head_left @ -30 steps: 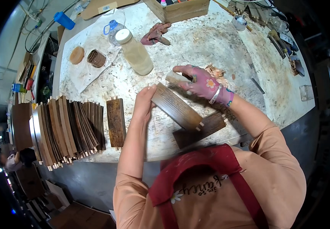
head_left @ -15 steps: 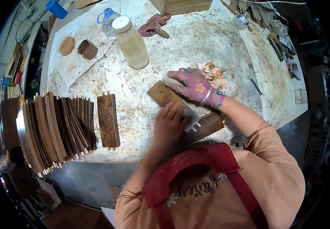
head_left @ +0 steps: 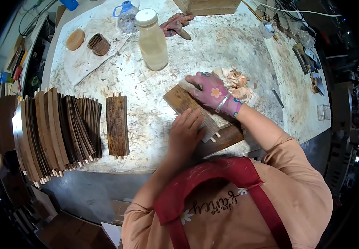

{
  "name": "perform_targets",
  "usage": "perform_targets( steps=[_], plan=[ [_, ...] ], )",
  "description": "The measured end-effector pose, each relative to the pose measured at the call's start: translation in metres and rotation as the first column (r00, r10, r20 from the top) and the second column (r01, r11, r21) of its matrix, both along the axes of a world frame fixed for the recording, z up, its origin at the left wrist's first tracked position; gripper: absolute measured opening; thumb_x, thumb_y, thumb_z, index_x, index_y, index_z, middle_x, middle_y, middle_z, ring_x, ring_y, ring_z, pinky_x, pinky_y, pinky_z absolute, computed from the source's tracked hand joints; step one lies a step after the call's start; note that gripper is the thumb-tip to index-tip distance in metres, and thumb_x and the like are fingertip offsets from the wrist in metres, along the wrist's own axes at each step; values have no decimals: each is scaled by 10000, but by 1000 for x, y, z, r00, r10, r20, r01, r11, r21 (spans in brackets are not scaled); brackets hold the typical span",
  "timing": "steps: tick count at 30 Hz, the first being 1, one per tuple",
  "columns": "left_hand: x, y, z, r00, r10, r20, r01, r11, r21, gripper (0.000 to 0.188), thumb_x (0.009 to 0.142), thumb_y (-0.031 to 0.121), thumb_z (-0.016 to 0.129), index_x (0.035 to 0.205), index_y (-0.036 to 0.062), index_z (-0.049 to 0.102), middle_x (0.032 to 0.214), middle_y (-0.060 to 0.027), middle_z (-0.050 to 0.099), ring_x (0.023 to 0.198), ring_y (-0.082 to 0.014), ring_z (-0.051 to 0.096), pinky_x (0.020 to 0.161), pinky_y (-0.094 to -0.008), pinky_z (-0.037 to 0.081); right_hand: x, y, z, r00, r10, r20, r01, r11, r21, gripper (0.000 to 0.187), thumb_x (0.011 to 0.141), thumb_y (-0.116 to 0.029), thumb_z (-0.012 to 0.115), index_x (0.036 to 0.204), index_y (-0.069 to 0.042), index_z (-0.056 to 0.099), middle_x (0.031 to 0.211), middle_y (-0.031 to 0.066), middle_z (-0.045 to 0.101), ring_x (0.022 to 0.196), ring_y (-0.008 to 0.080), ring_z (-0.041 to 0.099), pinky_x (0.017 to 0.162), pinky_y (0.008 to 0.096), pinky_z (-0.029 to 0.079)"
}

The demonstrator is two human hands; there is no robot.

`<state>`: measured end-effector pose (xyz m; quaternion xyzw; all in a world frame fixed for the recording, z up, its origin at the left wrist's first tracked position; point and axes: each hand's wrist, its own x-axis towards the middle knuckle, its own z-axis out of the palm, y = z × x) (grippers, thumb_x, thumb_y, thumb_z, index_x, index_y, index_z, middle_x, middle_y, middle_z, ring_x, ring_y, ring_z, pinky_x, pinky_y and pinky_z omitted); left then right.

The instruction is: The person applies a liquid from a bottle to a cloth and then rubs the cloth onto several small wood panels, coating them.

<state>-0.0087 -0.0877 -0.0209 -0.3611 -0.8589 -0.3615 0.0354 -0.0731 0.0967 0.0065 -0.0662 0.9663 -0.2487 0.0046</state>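
Observation:
A brown wooden board [head_left: 183, 101] with pale pegs at its ends lies slanted before me. My left hand [head_left: 185, 132], bare, rests flat on its near half with the fingers stretched out. At the far right edge is my right hand [head_left: 212, 92], in a pink flowered glove, its fingers bent over something pale [head_left: 186, 84] that I cannot make out. Beneath the near end sits a second, darker board [head_left: 227, 138], partly covered. Another pegged board [head_left: 117, 125] lies alone to the left.
A curved row of pegged boards [head_left: 55, 130] stands at the left. Farther back are a lidded jar of cloudy liquid [head_left: 153, 45], a blue-capped jug [head_left: 126, 18], a worn glove [head_left: 177, 25] and a brown cup [head_left: 99, 44]. Crumpled cloth [head_left: 235, 81] lies beyond my right hand.
The whole view has shifted slightly. My right hand's fingers have drawn closer over the board's far edge, and pegs at its far end now show. My left hand stays on the board.

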Motion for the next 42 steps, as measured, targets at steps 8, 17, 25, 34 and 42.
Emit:
perform_targets(
  steps=[8,17,25,34,42],
  plan=[
    [-3,1,6,1000,-13,9,13,1000,-13,376,794,163,697,1145,52,624,1241,-129,611,1151,-376,558,954,-466,442,-16,-6,0,997,-72,9,73,997,-26,371,868,-304,634,1180,-105,640,1025,173,650,930,376,620,859,443,477],
    [-3,2,7,1000,-12,15,12,999,-33,346,800,177,701,1122,61,645,1254,-125,609,1166,-364,556,975,-465,436,-6,-1,-3,996,-23,-84,22,1000,-17,383,845,-264,647,1190,-99,639,995,155,659,921,364,619,809,428,485],
    [1,-1,7,1000,11,26,-8,995,-96,348,851,250,681,1160,101,626,1286,-59,584,1257,-267,500,1056,-431,378,-3,-10,26,959,265,-104,-264,964,22,404,841,-245,660,1238,-185,621,1024,57,632,988,293,581,953,439,374],
    [4,2,-1,999,13,49,-8,996,-86,369,832,242,709,1160,105,613,1293,-48,565,1254,-262,497,1049,-415,401,-18,-21,12,860,508,-49,-485,843,234,374,819,-224,665,1192,-210,631,1003,17,597,1024,222,569,1040,463,312],
    [6,2,-8,998,53,-33,-55,997,-63,387,825,235,714,1173,116,592,1321,-36,552,1273,-257,480,1043,-411,410,-36,-29,19,811,580,-77,-534,787,309,372,799,-207,650,1170,-207,634,983,18,598,1007,221,576,1026,464,333]
  ],
)
